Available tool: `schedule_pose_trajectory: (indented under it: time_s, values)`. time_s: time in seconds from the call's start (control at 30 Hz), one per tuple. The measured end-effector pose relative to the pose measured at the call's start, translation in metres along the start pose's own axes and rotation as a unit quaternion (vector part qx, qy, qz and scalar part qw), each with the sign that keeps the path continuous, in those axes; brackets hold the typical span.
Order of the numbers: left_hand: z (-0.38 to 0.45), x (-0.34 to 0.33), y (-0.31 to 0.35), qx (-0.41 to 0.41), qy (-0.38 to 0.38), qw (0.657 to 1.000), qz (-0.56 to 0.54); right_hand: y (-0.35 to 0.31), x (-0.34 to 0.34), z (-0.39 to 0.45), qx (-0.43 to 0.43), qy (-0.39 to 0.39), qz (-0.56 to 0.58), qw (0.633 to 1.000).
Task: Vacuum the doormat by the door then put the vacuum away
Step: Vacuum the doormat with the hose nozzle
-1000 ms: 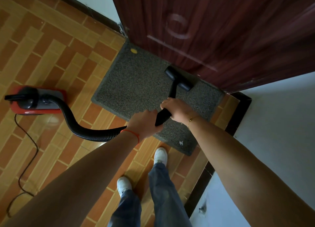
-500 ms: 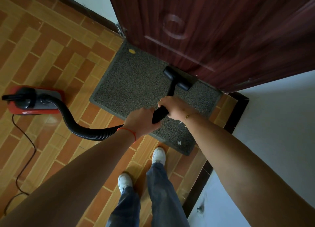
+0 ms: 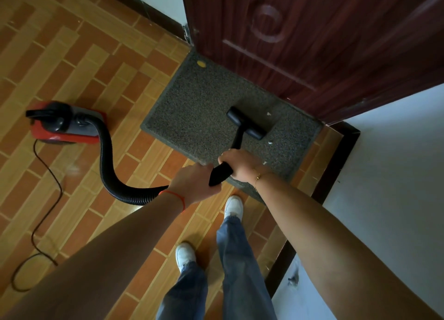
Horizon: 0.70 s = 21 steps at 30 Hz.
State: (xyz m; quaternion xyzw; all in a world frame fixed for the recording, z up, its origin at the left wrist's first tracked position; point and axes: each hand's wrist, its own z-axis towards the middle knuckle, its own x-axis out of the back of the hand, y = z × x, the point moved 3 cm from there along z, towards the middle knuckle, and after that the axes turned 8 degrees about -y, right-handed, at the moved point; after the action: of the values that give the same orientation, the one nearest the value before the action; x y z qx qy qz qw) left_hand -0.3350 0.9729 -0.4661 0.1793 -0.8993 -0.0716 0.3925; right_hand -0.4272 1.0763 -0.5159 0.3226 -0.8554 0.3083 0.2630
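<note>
A grey doormat point(image 3: 197, 108) lies on the tiled floor against the dark red door point(image 3: 312, 43). The black vacuum nozzle point(image 3: 247, 123) rests on the mat's right half, a little away from the door. Its black wand point(image 3: 222, 172) rises toward me. My right hand point(image 3: 239, 163) grips the wand higher up the tube, and my left hand point(image 3: 193, 184) grips its lower end where the ribbed black hose point(image 3: 108, 161) joins. The hose curves left to the red vacuum body point(image 3: 64, 125) on the floor. A yellow speck point(image 3: 201, 64) and small white bits point(image 3: 268, 114) lie on the mat.
The vacuum's black power cord point(image 3: 40, 199) trails over the tiles at the left. A white wall point(image 3: 396, 175) with a dark skirting board point(image 3: 336, 163) runs along the right. My feet in white shoes point(image 3: 233, 205) stand just before the mat's near edge.
The nozzle has been pulled back from the door's foot toward me across the mat, uncovering a white bit beyond it. Both hands keep their grip on the wand.
</note>
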Motion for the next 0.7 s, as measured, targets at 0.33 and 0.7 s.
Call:
schedule_pose_trajectory:
  time_s: [0.33, 0.7]
  values:
    - [-0.081, -0.050, -0.050, -0.025, -0.033, 0.999, 0.016, -0.091, -0.063, -0.016, -0.008, 0.014, 0.050, 0.999]
    - [-0.146, -0.083, -0.092, -0.023, -0.047, 0.996, 0.067, -0.171, -0.103, -0.026, 0.014, 0.020, 0.068, 0.997]
